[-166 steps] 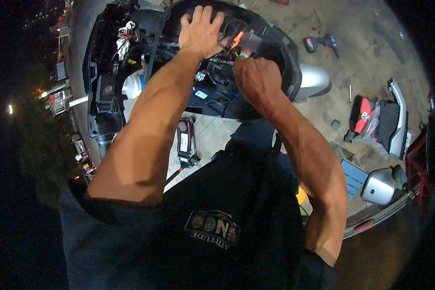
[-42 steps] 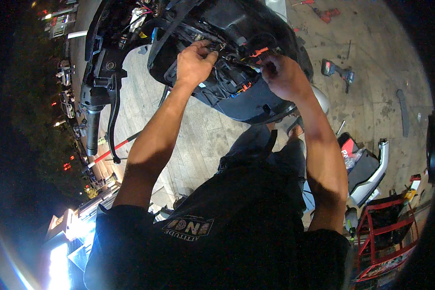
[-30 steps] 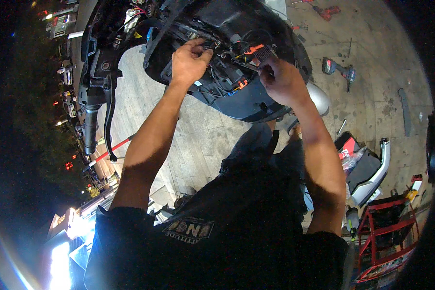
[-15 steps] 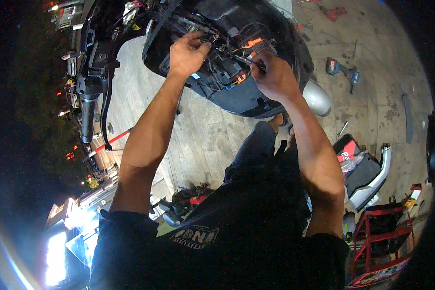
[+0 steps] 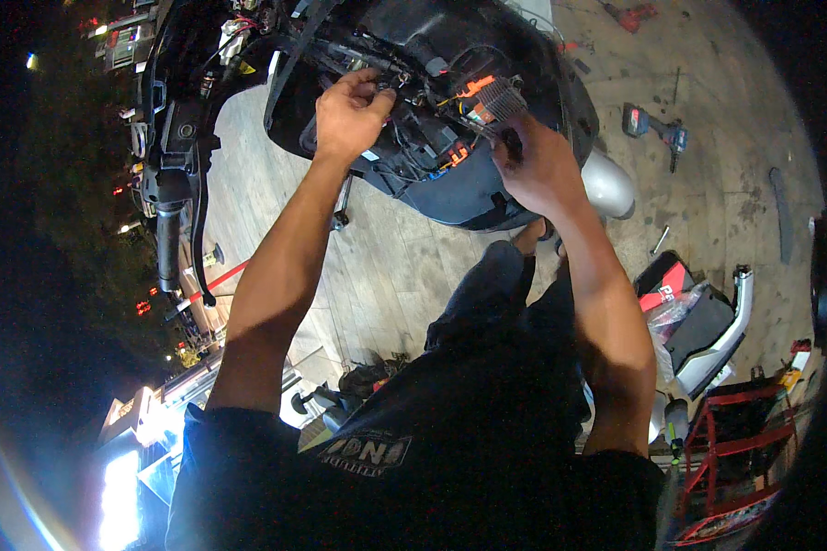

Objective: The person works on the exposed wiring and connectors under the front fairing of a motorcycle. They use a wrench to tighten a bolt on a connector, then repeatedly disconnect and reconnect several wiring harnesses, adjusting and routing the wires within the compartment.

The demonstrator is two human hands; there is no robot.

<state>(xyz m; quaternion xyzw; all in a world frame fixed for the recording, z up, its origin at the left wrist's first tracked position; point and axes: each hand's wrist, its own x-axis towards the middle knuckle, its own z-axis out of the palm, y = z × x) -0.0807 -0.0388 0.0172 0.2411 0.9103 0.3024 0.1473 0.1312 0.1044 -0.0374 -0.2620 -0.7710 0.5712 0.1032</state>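
An opened black motor-scooter body spreads out in front of me, with wiring and connectors exposed. My left hand reaches in among the cables, thumb and fingers pinched together; what lies between them is too small to make out. On the other side, my right hand is closed, its fingers curled over a thin, dark item I cannot identify. Just beyond it sits a finned metal part beside an orange connector. Another orange connector is between my hands, near a black box-shaped module.
To the left stands a handlebar grip with a lever. On the tiled floor at right lie a cordless power tool, a red tool and a silver-edged panel. A red metal rack stands at lower right.
My right hand has drawn slightly right and down, exposing more of the finned part. My left hand stays pinched at the cables. The whole view has shifted a little.
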